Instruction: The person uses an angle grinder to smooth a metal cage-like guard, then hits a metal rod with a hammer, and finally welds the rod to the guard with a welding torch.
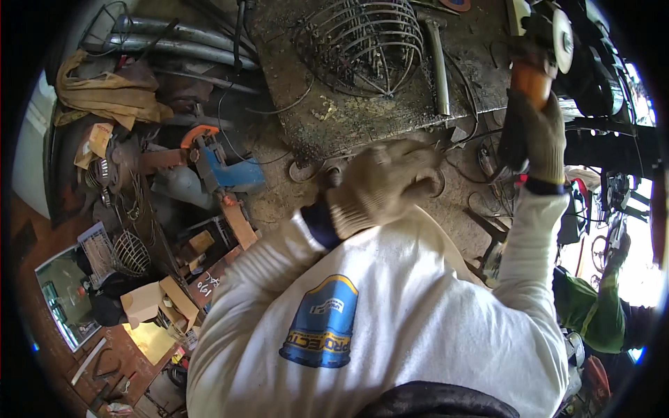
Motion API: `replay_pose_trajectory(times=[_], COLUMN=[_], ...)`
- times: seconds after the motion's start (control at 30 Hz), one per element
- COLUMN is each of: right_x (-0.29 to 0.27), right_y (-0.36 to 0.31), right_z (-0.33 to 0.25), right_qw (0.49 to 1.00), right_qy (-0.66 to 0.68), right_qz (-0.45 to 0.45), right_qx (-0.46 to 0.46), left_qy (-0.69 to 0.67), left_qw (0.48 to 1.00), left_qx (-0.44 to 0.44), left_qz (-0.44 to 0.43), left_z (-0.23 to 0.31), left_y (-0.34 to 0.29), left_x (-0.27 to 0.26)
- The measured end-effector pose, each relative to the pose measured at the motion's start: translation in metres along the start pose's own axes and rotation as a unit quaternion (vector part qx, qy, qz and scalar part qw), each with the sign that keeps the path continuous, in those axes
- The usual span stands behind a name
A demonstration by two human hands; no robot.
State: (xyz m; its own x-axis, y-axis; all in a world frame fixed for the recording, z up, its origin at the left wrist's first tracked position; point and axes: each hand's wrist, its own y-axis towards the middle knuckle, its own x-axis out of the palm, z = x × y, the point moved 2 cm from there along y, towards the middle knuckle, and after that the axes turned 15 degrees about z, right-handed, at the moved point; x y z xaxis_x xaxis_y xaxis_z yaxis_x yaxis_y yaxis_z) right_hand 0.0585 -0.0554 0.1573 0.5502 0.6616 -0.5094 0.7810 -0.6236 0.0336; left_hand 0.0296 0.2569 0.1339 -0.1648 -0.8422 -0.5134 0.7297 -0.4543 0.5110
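My right hand (543, 136), in a knitted work glove with a dark palm, grips an angle grinder (533, 80) by its orange body. A pale disc (562, 40) shows at the tool's far end, raised beyond the table's right edge. My left hand (387, 182), gloved alike, hangs in front of my chest, its fingers loosely bent and apart with nothing visible in them; it is slightly blurred. Ahead, a rounded cage of bent metal rods (366, 45) lies on the dirty worktable (334, 125), apart from both hands. A metal pipe (439, 70) lies right of the cage.
Left of the table are a blue clamp-like tool (226, 171), long metal pipes (181, 38) and a brown cloth (111, 94). A cardboard box (160, 303) sits lower left. Cables and metal scraps litter the floor (272, 202). At right, another person in green (592, 313) is nearby.
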Motion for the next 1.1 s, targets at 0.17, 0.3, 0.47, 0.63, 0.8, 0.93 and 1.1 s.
replay_pose_trajectory(times=[0.17, 0.3, 0.47, 0.63, 0.8, 0.93, 1.1], right_x=[0.011, 0.012, 0.025, 0.054, 0.071, 0.082, 0.086], right_y=[-0.097, -0.142, -0.156, -0.185, -0.211, -0.222, -0.222], right_z=[-0.056, -0.069, -0.04, -0.039, -0.023, -0.033, -0.029], right_qw=[0.978, 0.941, 0.771, 0.925, 0.872, 0.862, 0.861], right_qy=[0.194, 0.316, 0.599, 0.377, 0.482, 0.503, 0.503], right_qz=[0.08, 0.117, -0.195, 0.042, 0.067, 0.012, 0.035], right_qx=[0.019, 0.035, 0.097, 0.012, 0.045, 0.064, 0.075], left_qy=[-0.157, -0.33, -0.477, -0.426, -0.245, -0.223, -0.198], left_qw=[0.985, 0.908, 0.777, 0.863, 0.945, 0.923, 0.913], left_qx=[-0.025, -0.101, -0.17, -0.164, -0.165, -0.242, -0.268], left_qz=[-0.073, -0.237, -0.373, -0.216, -0.141, -0.201, -0.237], left_z=[0.024, 0.016, 0.008, -0.013, -0.022, -0.011, -0.013], left_y=[0.041, 0.039, 0.021, -0.02, -0.051, -0.041, -0.049], left_x=[0.05, 0.037, 0.006, 0.009, 0.023, -0.005, 0.013])
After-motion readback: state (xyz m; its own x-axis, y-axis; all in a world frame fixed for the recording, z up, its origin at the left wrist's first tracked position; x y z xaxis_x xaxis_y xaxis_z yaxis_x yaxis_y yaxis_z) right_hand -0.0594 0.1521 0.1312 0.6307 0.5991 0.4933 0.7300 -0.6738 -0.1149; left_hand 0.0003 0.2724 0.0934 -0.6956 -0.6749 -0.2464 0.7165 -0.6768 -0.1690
